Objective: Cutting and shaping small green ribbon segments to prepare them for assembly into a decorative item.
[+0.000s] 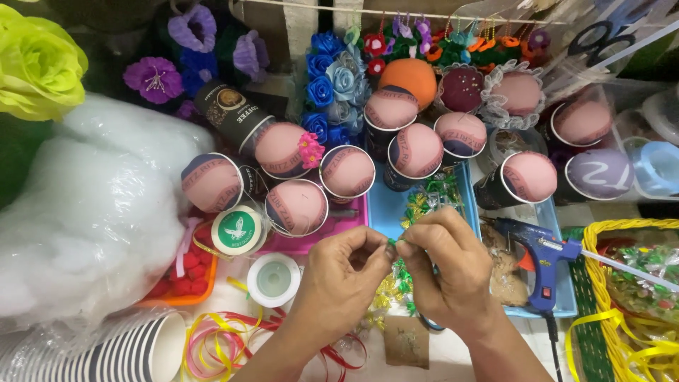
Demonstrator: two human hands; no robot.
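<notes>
Head view looks down on my crowded craft table (453,354); no room beyond it shows, only a rail (424,15) at the far edge hung with small trinkets, and fabric flowers behind: purple (154,78), blue (332,88), one big yellow-green rose (35,64) at far left. A white bag of stuffing (92,212) fills the left side; striped paper cups (134,350) lie stacked below it.

My left hand (339,279) and right hand (445,265) meet at centre, fingertips pinched closed on a tiny green bit (391,242); it sits right between both thumbs and forefingers, touching them, too small to tell what it is. Beneath my hands lie shiny foil bows (392,290) and more of them (431,194) in the blue tray (385,205) just beyond.

Counting: about twelve cups (297,205) topped with pink domes, one orange-topped (410,78), one lilac-topped (600,173); two with lace frills (520,95); two spools, a green-labelled one (237,231) and a clear one (274,279); one blue glue gun (541,258) to my right, near but apart from my right hand; one yellow basket (601,297) at right; loose red and yellow ribbon (226,339) at lower left; one orange tray (185,272) of red bits.
</notes>
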